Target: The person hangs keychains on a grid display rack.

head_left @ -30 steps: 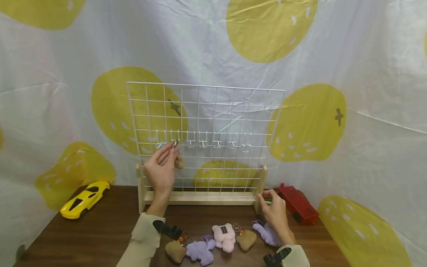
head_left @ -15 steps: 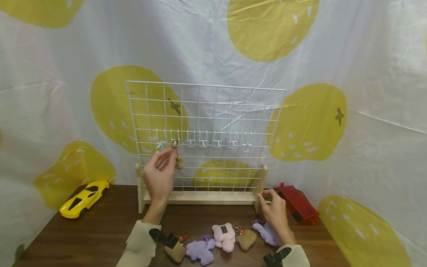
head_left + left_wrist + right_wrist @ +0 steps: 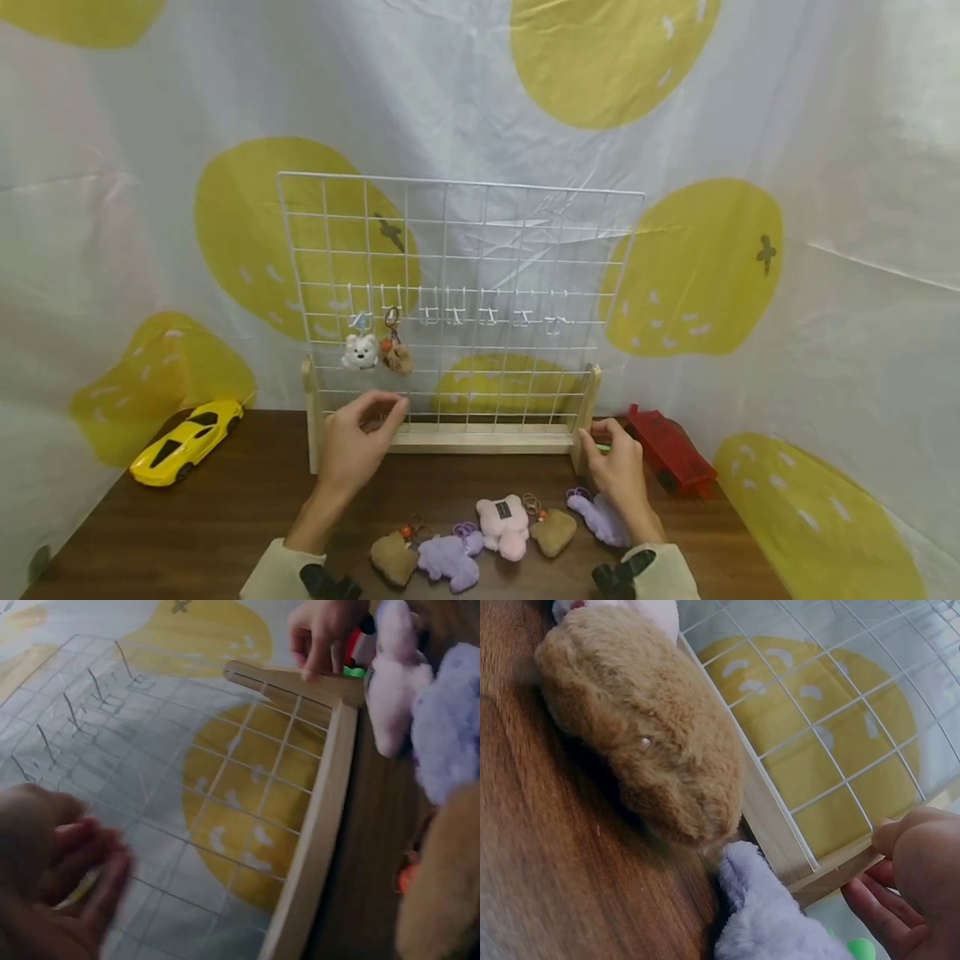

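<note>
A white wire grid panel stands in a wooden stand point(image 3: 480, 442). On its row of white hooks hang a white plush bear keychain point(image 3: 360, 352) and, to the right of it, a brown plush keychain point(image 3: 398, 358) on a brown ring. My left hand point(image 3: 356, 442) is below these two, fingers loosely bent and nothing between them; it looks blurred in the left wrist view. At the stand's right end, my right hand point(image 3: 618, 472) grips the wooden upright point(image 3: 840, 868), thumb on one side and fingers on the other.
Several plush keychains lie along the front of the table: brown point(image 3: 393, 559), lilac point(image 3: 450, 561), pink point(image 3: 504, 532), another brown point(image 3: 555, 533) and another lilac point(image 3: 597, 517). A yellow toy car point(image 3: 187, 442) is at left, a red toy vehicle point(image 3: 672, 454) at right. Patterned cloth hangs behind.
My left hand has let go of the brown plush keychain, which now hangs from a hook, and has moved down from it. The white bear has come into sight. My right hand has stayed put.
</note>
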`<state>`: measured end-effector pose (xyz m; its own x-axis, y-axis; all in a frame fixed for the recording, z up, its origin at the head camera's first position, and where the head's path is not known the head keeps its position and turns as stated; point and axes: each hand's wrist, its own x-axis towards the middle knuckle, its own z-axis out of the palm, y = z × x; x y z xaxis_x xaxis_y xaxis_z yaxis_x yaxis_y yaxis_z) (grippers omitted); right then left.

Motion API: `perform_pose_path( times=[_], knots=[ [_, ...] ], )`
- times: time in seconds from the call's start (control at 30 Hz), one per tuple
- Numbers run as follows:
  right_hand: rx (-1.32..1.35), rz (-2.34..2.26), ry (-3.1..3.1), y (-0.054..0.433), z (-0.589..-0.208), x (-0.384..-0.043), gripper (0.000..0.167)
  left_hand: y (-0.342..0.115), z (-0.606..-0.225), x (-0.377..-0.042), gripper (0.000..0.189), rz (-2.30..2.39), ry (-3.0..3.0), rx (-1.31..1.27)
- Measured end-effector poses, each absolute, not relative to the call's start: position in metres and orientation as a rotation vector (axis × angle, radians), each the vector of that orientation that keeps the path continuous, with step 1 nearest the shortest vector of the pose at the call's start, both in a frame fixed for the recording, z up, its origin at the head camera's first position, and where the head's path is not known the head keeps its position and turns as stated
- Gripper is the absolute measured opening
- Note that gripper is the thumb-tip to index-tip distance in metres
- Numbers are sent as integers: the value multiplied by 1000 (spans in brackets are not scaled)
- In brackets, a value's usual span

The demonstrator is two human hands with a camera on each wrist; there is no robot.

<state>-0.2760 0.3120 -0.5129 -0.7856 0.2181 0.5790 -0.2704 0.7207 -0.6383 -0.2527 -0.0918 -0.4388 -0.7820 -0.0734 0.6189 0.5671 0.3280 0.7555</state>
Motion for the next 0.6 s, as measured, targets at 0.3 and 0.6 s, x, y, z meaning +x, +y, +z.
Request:
perform_pose_path(
  times=[0.3,0.6],
  knots=[
    [33,965,-2278,312,-514,-278,16,-111,-494,-240,5,-1214,-2748,-843],
    [38,969,-2266,311,-512,-275,16,-106,-506,-224,24,-1257,-2816,-860]
  ],
)
